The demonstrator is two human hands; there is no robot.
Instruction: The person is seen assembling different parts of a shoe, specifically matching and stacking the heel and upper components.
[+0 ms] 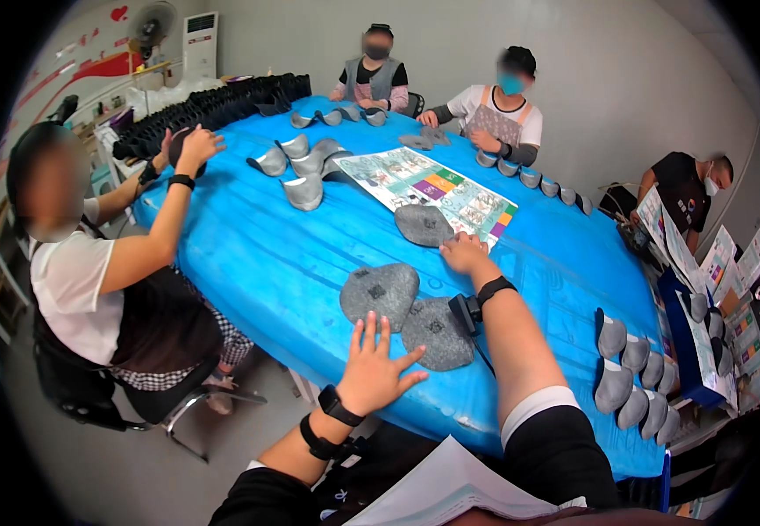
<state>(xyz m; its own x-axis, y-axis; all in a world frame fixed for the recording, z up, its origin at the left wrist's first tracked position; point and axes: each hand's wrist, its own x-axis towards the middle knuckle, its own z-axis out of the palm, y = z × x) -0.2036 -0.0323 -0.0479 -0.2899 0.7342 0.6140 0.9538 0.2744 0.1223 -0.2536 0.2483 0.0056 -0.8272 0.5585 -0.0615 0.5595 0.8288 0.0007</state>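
Three flat, rounded grey felt pieces lie before me on the blue-covered table, each with a small dark square mark. My left hand (375,364) has its fingers spread, the tips at the lower edge of the left felt piece (380,294) and the thumb near the felt piece (438,333) beside it. These two pieces touch or slightly overlap. Farther off, my right hand (466,254) grips the right edge of another felt piece (424,225), its fingers bent and close together. That piece rests partly over a printed colour sheet (437,186).
Curved grey felt shells (303,191) stand left of the sheet, with more rows (634,355) at the right edge. A long black pile (213,110) lines the far left. At left, a co-worker (108,289) handles a dark piece; others sit at the far side.
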